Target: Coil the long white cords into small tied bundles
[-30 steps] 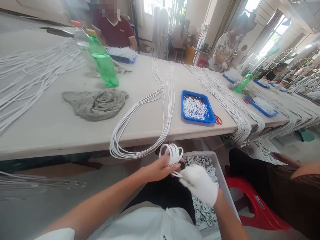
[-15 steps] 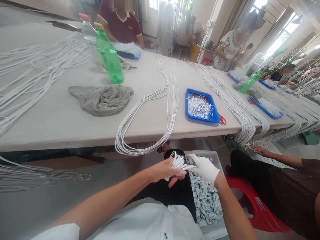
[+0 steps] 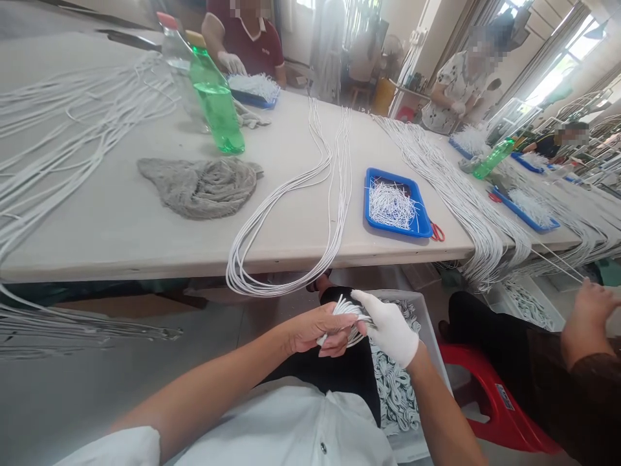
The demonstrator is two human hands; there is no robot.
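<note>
At far left I see many long white cords (image 3: 72, 123) lying on the long table (image 3: 111, 249), and some hang over its edge. Behind them stand 2 bottles, a clear bottle (image 3: 177, 65) and a green bottle (image 3: 216, 97), and in front of these is a grey cloth (image 3: 198, 188). Next, a loop of white cord (image 3: 262, 223) lies on the table and hangs over the near edge.

Below this, my left hand (image 3: 320, 330) is bare, with the fingers curled and closed around a small bundle of white cord (image 3: 347, 317). The bundle sits between my 2 hands, and short ends stand out from it. My right hand (image 3: 388, 327) wears a white glove. Its fingers are pressed together and touch the bundle from the right side, but I cannot tell if they pinch it.

Further right on the table is a blue tray (image 3: 367, 200) with cut white cords (image 3: 391, 206), and red scissors (image 3: 437, 233) lie just beside it. Under my hands is a plastic crate (image 3: 429, 349) full of looped cords (image 3: 395, 395). Then come a red stool (image 3: 499, 401) and a co-worker's hand (image 3: 589, 310), just beside a few stretched cords.
</note>
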